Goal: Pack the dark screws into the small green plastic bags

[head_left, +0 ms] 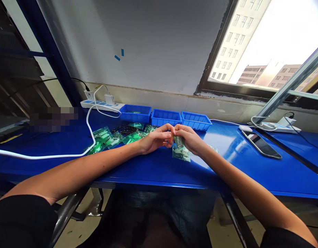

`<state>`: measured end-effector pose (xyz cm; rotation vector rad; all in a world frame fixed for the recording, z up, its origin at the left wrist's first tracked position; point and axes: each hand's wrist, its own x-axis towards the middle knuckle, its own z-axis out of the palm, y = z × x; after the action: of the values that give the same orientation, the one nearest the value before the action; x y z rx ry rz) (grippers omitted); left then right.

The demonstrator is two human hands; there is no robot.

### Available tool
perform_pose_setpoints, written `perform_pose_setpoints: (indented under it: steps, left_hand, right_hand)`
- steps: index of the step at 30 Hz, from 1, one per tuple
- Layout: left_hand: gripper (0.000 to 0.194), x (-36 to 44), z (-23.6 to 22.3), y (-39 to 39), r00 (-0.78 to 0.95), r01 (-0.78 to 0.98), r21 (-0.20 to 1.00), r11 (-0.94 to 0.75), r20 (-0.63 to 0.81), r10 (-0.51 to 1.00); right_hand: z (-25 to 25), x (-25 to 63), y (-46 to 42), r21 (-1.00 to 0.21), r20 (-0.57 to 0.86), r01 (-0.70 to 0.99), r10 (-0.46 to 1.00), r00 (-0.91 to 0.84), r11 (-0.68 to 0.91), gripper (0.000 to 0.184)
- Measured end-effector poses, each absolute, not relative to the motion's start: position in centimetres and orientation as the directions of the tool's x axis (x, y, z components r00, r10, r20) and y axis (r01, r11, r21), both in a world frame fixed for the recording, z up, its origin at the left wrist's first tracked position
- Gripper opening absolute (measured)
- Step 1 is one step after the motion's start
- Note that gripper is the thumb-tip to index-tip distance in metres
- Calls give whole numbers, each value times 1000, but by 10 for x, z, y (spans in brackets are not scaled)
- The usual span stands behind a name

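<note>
My left hand (157, 138) and my right hand (189, 138) meet above the blue table, fingertips pinched together at the top of a small clear plastic bag (178, 141). Small parts show through its greenish film; their kind cannot be made out. Under my right hand lies another small filled bag (181, 154), flat on the table. To the left of my left hand is a pile of green-tinted bags (103, 137), with loose black screw-like pieces (125, 129) behind them.
Three blue bins (166, 117) line the wall; the left one has something greenish inside. A power strip (102, 105) stands at the back left, its white cable (50, 156) crossing the table. On the right lie a phone (262, 144) and a second power strip (278, 127).
</note>
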<state>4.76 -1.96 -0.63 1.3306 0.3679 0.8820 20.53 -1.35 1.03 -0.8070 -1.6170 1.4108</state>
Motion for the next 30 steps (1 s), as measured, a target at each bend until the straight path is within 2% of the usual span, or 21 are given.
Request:
perform_pose_setpoints:
  steps: [10, 16, 24, 30]
  left_hand:
    - [24, 50, -7, -23, 671, -285, 958, -34, 225, 707]
    - [27, 50, -7, -23, 661, -301, 952, -57, 252, 707]
    - [37, 48, -6, -21, 653, -334, 942, 18, 217, 725]
    - [36, 47, -4, -17, 646, -363, 931, 49, 213, 733]
  right_hand:
    - [5, 207, -9, -991, 131, -58, 885, -447, 117, 10]
    - [7, 208, -9, -987, 162, -55, 865, -475, 154, 11]
    - [5, 206, -11, -983, 184, -67, 856, -483, 174, 14]
    - [3, 202, -13, -975, 220, -127, 890, -399, 184, 16]
